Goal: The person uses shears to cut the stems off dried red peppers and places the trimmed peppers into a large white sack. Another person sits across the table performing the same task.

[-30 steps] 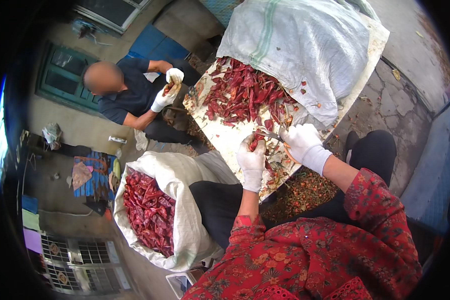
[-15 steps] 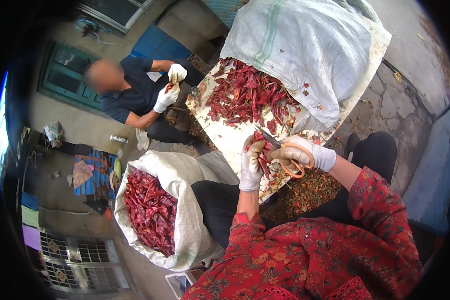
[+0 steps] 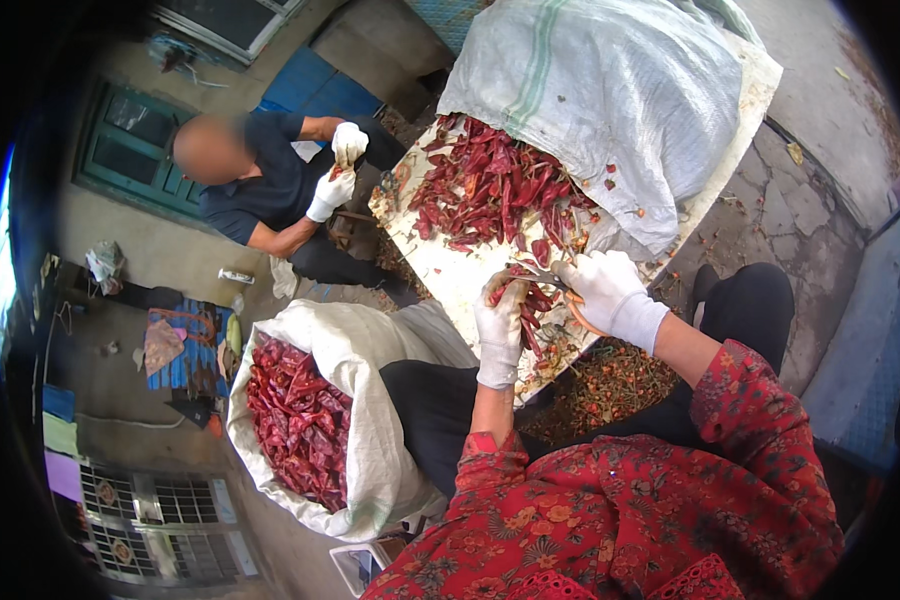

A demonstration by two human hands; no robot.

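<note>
We start at the left grip (image 3: 500, 322): white-gloved, clamped on a few dried red peppers (image 3: 534, 303) above the near corner of the desk (image 3: 448, 275). Their lower ends hang out past the fingers.

Right grip (image 3: 607, 290): gloved, closed round a pair of scissors, with part of an orange handle (image 3: 577, 312) showing under the palm. The blades (image 3: 538, 275) point left and lie at the upper end of the held peppers; whether they are parted or together we cannot tell.

What changed: half a second ago the right palm was turned up and both orange loops lay in plain sight. Now the back of the glove is uppermost and covers most of them. We judge that this returns the scissors to a cutting hold on this handful.

Farther out, a loose pepper pile (image 3: 495, 190) covers the middle of the desk toward its far-left edge, spilling from under a white woven sack (image 3: 610, 100) that reaches the far corner. Below the near-right edge, a heap of scraps (image 3: 610, 385) on the floor.

Off the near-left edge stands an open sack (image 3: 400, 410), filled with red peppers. Beyond the left corner, a seated co-worker (image 3: 270, 165) holds something small between gloved hands.
</note>
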